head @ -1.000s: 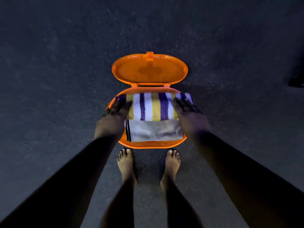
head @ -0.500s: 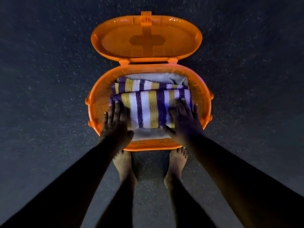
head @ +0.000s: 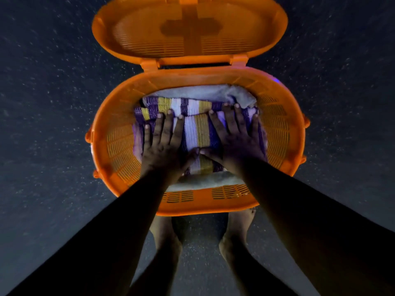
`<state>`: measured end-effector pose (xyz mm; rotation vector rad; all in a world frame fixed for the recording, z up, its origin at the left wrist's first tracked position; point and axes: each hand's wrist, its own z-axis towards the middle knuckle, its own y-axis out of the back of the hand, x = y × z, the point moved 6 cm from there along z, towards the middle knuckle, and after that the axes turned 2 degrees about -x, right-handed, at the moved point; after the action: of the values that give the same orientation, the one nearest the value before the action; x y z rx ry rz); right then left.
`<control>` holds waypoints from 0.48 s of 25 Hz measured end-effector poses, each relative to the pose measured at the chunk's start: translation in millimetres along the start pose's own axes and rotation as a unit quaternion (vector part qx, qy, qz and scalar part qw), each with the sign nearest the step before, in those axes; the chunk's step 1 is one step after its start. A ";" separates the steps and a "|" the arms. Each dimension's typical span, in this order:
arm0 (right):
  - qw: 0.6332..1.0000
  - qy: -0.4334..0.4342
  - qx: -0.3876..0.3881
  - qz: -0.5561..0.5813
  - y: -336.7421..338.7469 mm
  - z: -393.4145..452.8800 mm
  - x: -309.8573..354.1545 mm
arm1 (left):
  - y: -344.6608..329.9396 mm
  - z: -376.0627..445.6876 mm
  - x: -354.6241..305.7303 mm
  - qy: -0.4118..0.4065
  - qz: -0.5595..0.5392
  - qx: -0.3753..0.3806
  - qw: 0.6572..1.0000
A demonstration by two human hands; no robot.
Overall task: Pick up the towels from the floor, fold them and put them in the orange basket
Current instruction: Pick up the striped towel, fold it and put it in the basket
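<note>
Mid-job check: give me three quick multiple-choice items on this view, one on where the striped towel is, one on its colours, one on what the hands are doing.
1. Where is the striped towel?
A. on the floor beside the basket
B. inside the orange basket, on top of a grey towel
C. draped over the lid

2. Which stripe colours does it show?
A. red and green
B. black and orange
C. purple, yellow and white

3. What are the left hand and right hand doing?
A. pressing flat on the towel
B. gripping the basket rim
C. holding the lid shut

Answers: 1 B, grey cloth shows beyond and before the striped one, within the basket walls; 2 C, those bands show between the hands; 3 A, fingers lie straight on the cloth and the lid stands open.
</note>
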<state>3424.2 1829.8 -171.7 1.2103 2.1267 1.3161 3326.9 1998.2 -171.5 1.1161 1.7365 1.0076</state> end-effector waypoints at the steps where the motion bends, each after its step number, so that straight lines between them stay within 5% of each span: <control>1: 1.000 0.003 -0.004 0.003 -9.0 1.1 -1.4 | -9.8 -0.4 1.0 -0.007 0.004 -0.005 1.000; 12: 1.000 -0.013 0.020 0.005 -6.8 8.2 -2.2 | -13.1 8.3 5.3 0.003 0.011 0.043 0.999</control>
<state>3427.7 1831.1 -182.0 1.2489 2.1424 1.2605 3329.4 2001.1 -187.4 1.1902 1.7903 0.9587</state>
